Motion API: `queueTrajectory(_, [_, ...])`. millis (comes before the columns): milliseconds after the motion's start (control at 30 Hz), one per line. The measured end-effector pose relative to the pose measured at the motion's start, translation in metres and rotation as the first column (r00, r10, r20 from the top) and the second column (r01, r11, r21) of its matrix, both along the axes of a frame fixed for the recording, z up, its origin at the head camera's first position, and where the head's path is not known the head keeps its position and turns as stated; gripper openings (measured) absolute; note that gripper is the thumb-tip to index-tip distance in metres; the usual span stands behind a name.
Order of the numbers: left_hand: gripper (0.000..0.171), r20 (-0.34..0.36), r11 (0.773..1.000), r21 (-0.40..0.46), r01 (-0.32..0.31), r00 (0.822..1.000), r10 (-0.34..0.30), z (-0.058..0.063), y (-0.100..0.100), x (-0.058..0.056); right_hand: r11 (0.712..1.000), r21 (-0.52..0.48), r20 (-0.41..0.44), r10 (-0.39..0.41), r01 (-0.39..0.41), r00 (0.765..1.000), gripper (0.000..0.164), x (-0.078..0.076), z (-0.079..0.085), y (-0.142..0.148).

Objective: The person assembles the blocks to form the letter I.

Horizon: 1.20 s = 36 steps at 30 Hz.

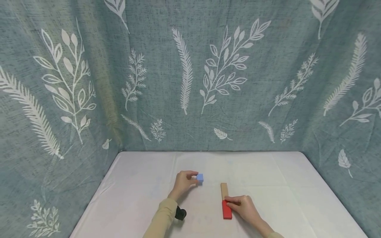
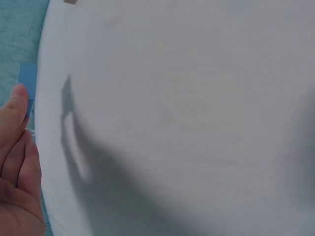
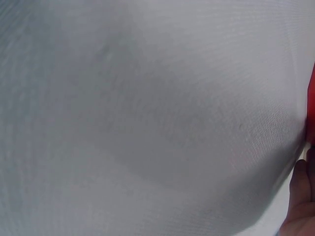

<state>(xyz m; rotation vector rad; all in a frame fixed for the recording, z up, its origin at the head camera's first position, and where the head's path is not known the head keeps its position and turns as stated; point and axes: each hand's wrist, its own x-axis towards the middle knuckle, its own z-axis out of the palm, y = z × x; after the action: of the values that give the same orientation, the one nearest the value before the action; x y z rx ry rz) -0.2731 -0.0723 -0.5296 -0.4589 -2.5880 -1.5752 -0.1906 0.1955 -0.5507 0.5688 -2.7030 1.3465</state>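
A small light-blue block (image 1: 200,178) is pinched between the thumb and fingers of my left hand (image 1: 182,182), above the white table. In the left wrist view the blue block (image 2: 27,81) shows at the left edge, past the thumb tip of that hand (image 2: 17,167). On the right, a long red block (image 1: 227,211) lies end to end with a tan wooden block (image 1: 224,191). My right hand (image 1: 245,208) pinches the red block near its far end, fingertips right by the join. The right wrist view catches only a sliver of the red block (image 3: 311,110) beside my fingers (image 3: 300,189).
A white cloth covers the table (image 1: 268,178). Blue-green curtains (image 1: 160,82) with white leaf prints stand behind it and along both sides. A black wrist device (image 1: 180,213) sticks out from under my left sleeve (image 1: 163,216).
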Motion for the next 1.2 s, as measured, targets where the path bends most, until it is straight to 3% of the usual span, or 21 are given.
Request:
queueTrajectory(200, [0.027,-0.006,1.0,0.011,-0.015,1.0,0.015,0.013,0.0,-0.004,0.999,0.011,0.059,-0.036,0.035,0.998,0.022,-0.002,0.0,-0.003])
queueTrajectory(333, [0.026,-0.025,0.999,0.026,-0.027,0.999,0.028,0.019,0.006,-0.006,0.999,0.02,0.046,-0.039,0.038,0.998,0.022,-0.002,0.0,-0.002])
queueTrajectory(567, [0.025,-0.024,0.997,0.069,-0.029,0.999,0.03,0.02,0.018,-0.009,0.999,0.024,0.02,-0.038,0.038,0.999,0.022,-0.003,-0.002,-0.002])
queueTrajectory(900, [0.025,-0.003,0.997,0.061,-0.049,0.999,0.049,0.021,0.031,-0.008,1.0,0.015,-0.006,-0.016,0.016,1.0,0.022,-0.001,0.0,-0.003])
queueTrajectory(1200, [0.026,-0.035,0.996,0.07,-0.063,0.997,0.065,0.025,0.041,-0.007,1.0,0.016,-0.007,-0.019,0.019,1.0,0.021,-0.002,0.0,-0.002])
